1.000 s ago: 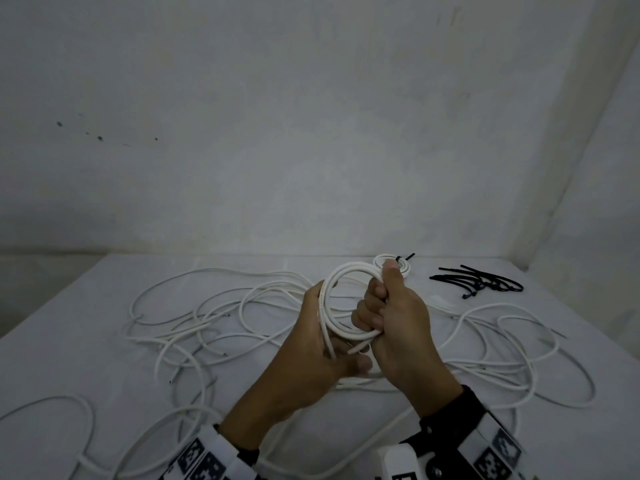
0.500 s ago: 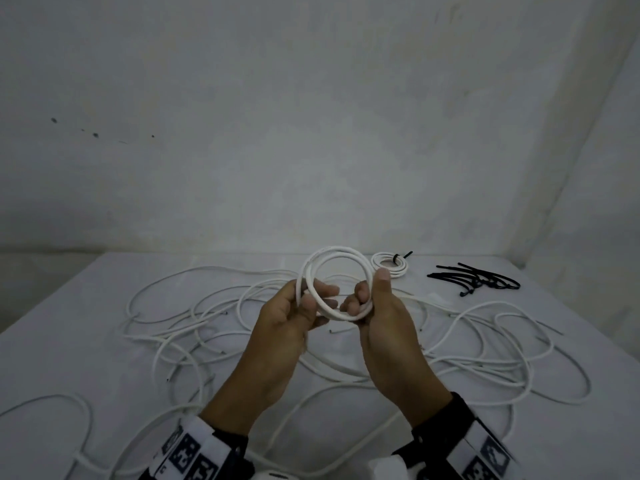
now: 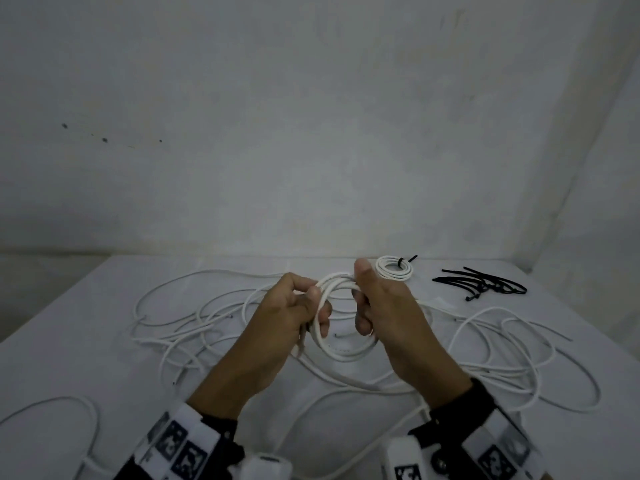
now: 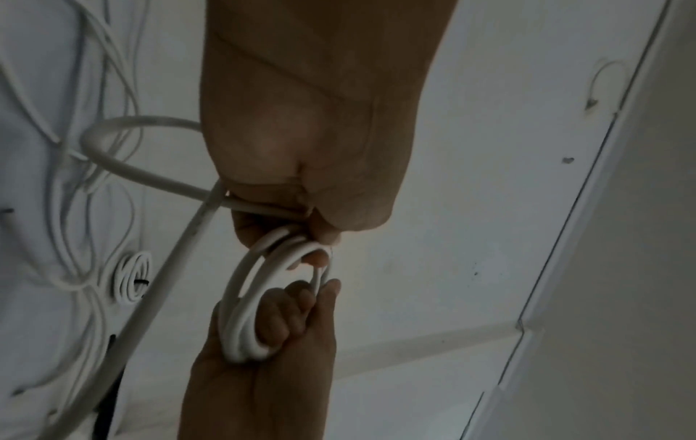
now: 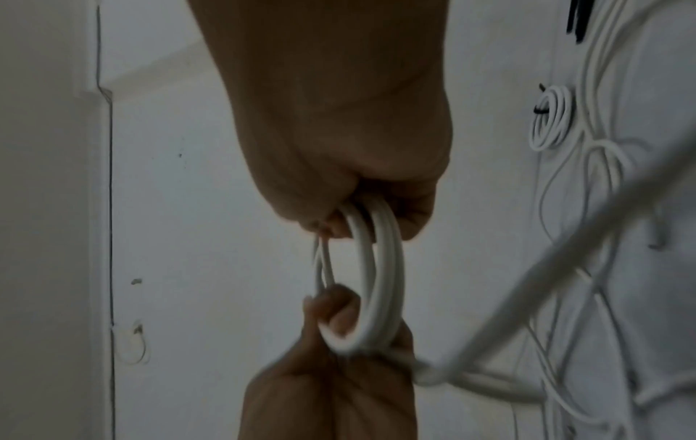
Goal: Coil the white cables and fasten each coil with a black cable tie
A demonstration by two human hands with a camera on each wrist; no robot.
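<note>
A small white cable coil (image 3: 341, 353) of several turns hangs in the air between both hands, above the table. My left hand (image 3: 313, 306) grips its left side, fingers curled through the ring. The right hand (image 3: 363, 308) grips the right side with its thumb standing up over the top. In the left wrist view the coil (image 4: 260, 297) spans from my left hand (image 4: 301, 166) to the right hand (image 4: 263, 372), and a loose tail (image 4: 158, 297) runs off down to the left. The right wrist view shows the coil (image 5: 380, 268) pinched in my right hand (image 5: 350, 143). Black cable ties (image 3: 485, 285) lie at the back right.
A finished coil (image 3: 394, 271) bound with a black tie lies on the white table (image 3: 69, 341) just beyond my right thumb. Loose white cables (image 3: 194, 317) sprawl across the table on both sides. Walls close off the back and right.
Both hands have come lower and nearer to me with the coil. It stood upright above the fingers before and now hangs below them. The grip on both sides stays.
</note>
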